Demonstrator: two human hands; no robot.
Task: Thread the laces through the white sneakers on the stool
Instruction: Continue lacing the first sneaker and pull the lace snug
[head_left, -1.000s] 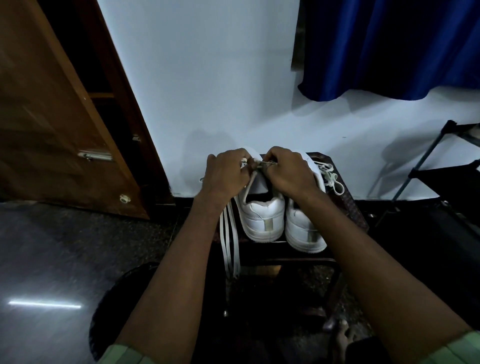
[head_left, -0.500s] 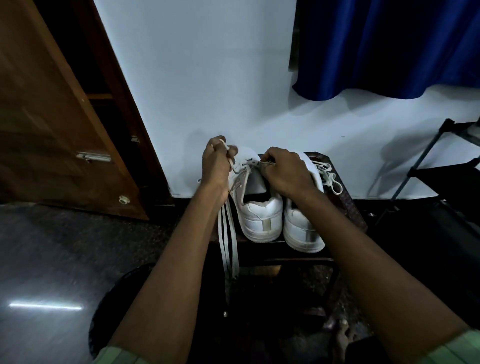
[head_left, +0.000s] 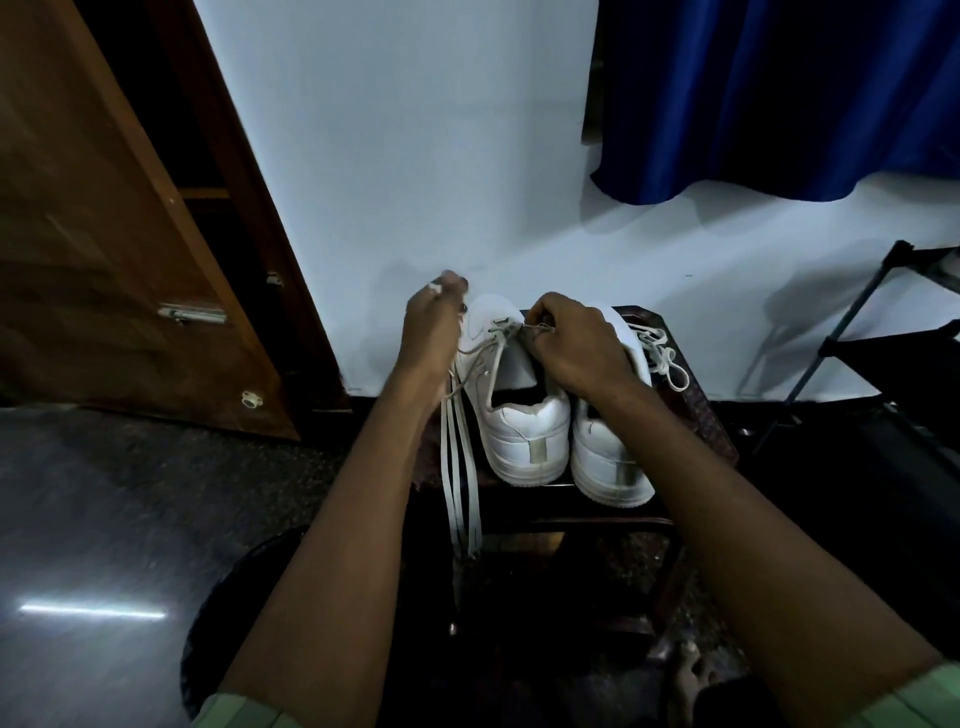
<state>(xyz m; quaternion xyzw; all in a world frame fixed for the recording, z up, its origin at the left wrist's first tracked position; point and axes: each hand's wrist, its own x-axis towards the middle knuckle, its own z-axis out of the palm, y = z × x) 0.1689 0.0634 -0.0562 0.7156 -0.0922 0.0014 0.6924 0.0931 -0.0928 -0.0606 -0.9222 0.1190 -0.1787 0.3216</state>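
1. The two white sneakers, the left sneaker (head_left: 524, 415) and the right sneaker (head_left: 613, 457), are sitting side by side on the stool (head_left: 696, 415), heels toward the person, toes toward the wall; this orientation is keeping the eyelet rows within reach of both hands.
2. The left hand (head_left: 431, 332) is lifting one end of the lace (head_left: 457, 467); its grip is clamped on that end, raised above the toe of the left sneaker, apparently to draw slack through an eyelet; the loose lengths are hanging over the stool's near edge.
3. The right hand (head_left: 576, 348) is resting over the tongue area between the sneakers; its fingers are curled and pinching the lace at the upper eyelets, likely steadying the sneaker against the left hand's pull.
4. A second lace (head_left: 660, 353) is lying loosely bundled on the stool, just beside the right sneaker; judging by this, the right sneaker is not yet threaded.
5. Lacing is judged to be at an early stage; only the front eyelets are visibly carrying lace.
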